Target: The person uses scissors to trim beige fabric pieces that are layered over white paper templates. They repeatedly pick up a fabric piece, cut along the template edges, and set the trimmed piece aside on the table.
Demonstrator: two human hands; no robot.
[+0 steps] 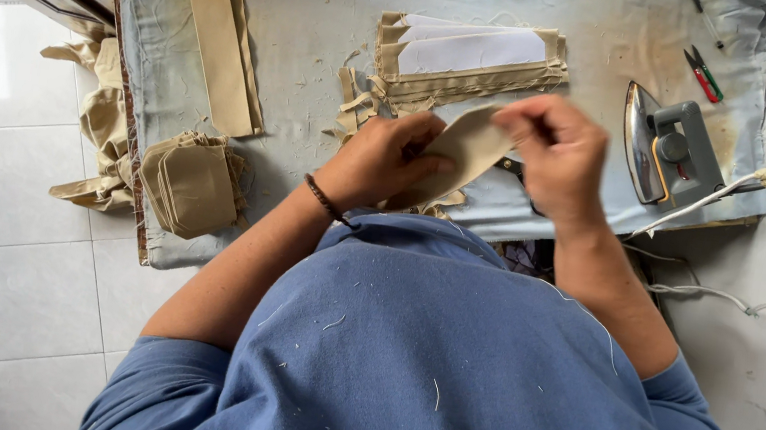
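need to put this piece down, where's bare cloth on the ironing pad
Bare pad lies between the long folded strip and the strip stack, and between that stack and the iron. It is crowded around both hands, left, right.

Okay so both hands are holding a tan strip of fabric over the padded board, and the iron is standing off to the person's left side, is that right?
Not quite. The iron is on the person's right side, near the board's right edge, as the head view shows. The rest holds: the left hand and right hand both hold the tan fabric strip over the padded board.
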